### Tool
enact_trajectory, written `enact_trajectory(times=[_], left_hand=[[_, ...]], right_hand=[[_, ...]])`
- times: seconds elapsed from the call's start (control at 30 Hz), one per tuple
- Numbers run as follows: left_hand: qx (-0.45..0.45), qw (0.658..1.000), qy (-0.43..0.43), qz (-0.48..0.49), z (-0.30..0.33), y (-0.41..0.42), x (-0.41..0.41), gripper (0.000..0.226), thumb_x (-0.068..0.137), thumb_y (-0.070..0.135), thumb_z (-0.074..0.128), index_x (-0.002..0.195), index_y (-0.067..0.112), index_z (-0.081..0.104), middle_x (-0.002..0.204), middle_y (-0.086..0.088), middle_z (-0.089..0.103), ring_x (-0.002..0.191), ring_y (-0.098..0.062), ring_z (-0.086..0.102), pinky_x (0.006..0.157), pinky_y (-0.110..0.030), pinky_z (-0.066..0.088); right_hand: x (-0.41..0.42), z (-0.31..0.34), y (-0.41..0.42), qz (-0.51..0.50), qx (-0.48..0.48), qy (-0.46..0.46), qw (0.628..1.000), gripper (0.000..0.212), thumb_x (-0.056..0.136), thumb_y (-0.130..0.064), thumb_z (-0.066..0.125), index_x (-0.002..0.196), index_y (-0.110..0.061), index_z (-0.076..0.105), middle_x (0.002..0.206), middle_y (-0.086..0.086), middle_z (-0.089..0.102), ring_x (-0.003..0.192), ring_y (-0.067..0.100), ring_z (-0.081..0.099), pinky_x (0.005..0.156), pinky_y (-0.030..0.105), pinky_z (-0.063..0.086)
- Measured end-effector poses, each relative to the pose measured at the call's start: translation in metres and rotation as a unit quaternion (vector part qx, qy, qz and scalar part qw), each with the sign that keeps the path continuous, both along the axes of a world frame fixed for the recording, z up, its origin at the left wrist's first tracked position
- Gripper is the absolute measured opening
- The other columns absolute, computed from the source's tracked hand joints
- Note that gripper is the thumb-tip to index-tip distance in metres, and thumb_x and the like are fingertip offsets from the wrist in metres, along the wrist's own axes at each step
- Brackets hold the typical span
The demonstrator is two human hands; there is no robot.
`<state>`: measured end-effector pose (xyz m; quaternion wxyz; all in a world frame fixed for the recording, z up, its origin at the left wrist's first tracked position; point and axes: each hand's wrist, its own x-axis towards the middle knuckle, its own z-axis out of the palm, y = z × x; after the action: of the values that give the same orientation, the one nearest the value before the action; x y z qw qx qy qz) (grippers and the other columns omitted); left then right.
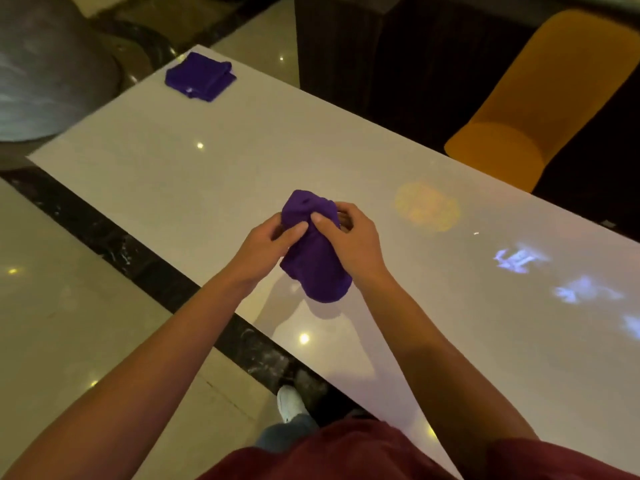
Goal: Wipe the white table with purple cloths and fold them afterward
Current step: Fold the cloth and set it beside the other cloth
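A bunched purple cloth (317,261) hangs above the white table (194,174), lifted off its surface. My left hand (265,249) grips the cloth's left side with thumb on top. My right hand (349,237) pinches its upper right part, thumb beside the left thumb. The cloth's lower end droops between my wrists. A second purple cloth (200,76) lies folded into a square near the table's far left corner, apart from both hands.
An orange chair (540,98) stands behind the table's far edge at the right. A dark pillar (346,46) rises behind the table. The table's near edge runs above a black floor strip (138,261). My white shoe (290,403) is below.
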<state>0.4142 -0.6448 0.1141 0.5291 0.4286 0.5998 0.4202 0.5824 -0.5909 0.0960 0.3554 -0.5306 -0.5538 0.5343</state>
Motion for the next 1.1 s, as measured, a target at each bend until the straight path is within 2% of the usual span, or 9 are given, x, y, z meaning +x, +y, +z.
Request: enact_trajectory(times=[0.17,0.3,0.47,0.53,0.63,0.73,0.87,1.0,1.1], left_hand=[[0.062,0.996,0.044,0.050,0.019,0.016,-0.052,0.018,0.105,0.022,0.060,0.110,0.035,0.071,0.107,0.014,0.075,0.099,0.003,0.068,0.084,-0.020,0.054],[0.054,0.997,0.034,0.038,0.031,0.034,-0.084,0.017,0.107,0.020,0.056,0.113,0.024,0.071,0.108,0.003,0.076,0.102,-0.013,0.071,0.087,-0.032,0.060],[0.041,0.995,-0.059,0.062,0.040,0.068,-0.129,0.018,0.108,0.021,0.053,0.117,0.020,0.069,0.107,0.004,0.075,0.098,-0.012,0.070,0.081,-0.029,0.057],[0.032,0.990,-0.114,0.072,0.040,0.090,-0.151,0.019,0.108,0.021,0.053,0.118,0.020,0.069,0.116,-0.004,0.073,0.107,-0.020,0.068,0.089,-0.036,0.056],[0.029,0.985,-0.163,0.057,0.036,0.128,-0.183,0.021,0.106,0.022,0.054,0.121,0.019,0.069,0.129,-0.010,0.071,0.122,-0.026,0.066,0.102,-0.041,0.054],[0.012,0.994,-0.095,0.047,0.025,0.166,-0.216,0.017,0.106,0.023,0.055,0.110,0.025,0.072,0.116,-0.004,0.073,0.108,-0.021,0.068,0.092,-0.039,0.054],[-0.030,0.998,-0.040,0.049,0.014,0.215,-0.263,0.014,0.108,0.023,0.053,0.110,0.023,0.067,0.120,-0.011,0.070,0.107,-0.023,0.060,0.093,-0.047,0.051],[-0.073,0.996,-0.046,0.030,0.011,0.265,-0.302,0.017,0.110,0.025,0.048,0.118,0.026,0.064,0.128,-0.004,0.069,0.119,-0.025,0.065,0.098,-0.054,0.056],[-0.100,0.994,-0.047,0.021,0.007,0.303,-0.322,0.021,0.111,0.026,0.046,0.124,0.027,0.062,0.127,0.002,0.070,0.118,-0.023,0.067,0.093,-0.050,0.060]], right_hand=[[-0.050,0.000,0.002,0.008,-0.020,0.041,0.999,0.039,0.097,-0.038,0.076,0.132,-0.025,0.065,0.124,-0.007,0.072,0.115,0.015,0.069,0.100,0.046,0.061],[-0.087,-0.007,0.011,0.014,-0.030,0.082,0.996,0.045,0.096,-0.043,0.075,0.136,-0.026,0.061,0.128,-0.007,0.071,0.115,0.018,0.071,0.096,0.045,0.063],[-0.137,-0.022,0.044,0.017,-0.148,0.182,0.972,0.064,0.089,-0.071,0.065,0.134,-0.026,0.066,0.130,-0.002,0.074,0.123,0.023,0.070,0.100,0.042,0.060],[-0.157,-0.036,0.061,0.029,-0.226,0.222,0.948,0.062,0.092,-0.075,0.053,0.126,-0.027,0.073,0.123,0.001,0.078,0.119,0.025,0.072,0.095,0.041,0.061],[-0.184,-0.064,0.086,0.013,-0.282,0.262,0.923,0.066,0.081,-0.084,0.058,0.118,-0.030,0.071,0.108,-0.005,0.081,0.103,0.018,0.077,0.085,0.039,0.063],[-0.217,-0.080,0.118,-0.018,-0.273,0.360,0.892,0.069,0.091,-0.074,0.056,0.139,-0.026,0.067,0.137,0.003,0.071,0.129,0.026,0.067,0.105,0.046,0.056],[-0.253,-0.080,0.163,-0.031,-0.268,0.341,0.901,0.048,0.100,-0.045,0.065,0.140,-0.019,0.062,0.140,0.005,0.069,0.131,0.027,0.065,0.112,0.050,0.052],[-0.261,-0.074,0.203,-0.048,-0.208,0.292,0.932,0.052,0.102,-0.024,0.068,0.151,-0.019,0.051,0.138,0.000,0.070,0.129,0.025,0.067,0.098,0.038,0.060],[-0.268,-0.055,0.237,-0.080,-0.131,0.257,0.954,0.072,0.101,-0.017,0.070,0.158,-0.043,0.034,0.141,-0.013,0.064,0.122,0.015,0.069,0.093,0.036,0.062]])
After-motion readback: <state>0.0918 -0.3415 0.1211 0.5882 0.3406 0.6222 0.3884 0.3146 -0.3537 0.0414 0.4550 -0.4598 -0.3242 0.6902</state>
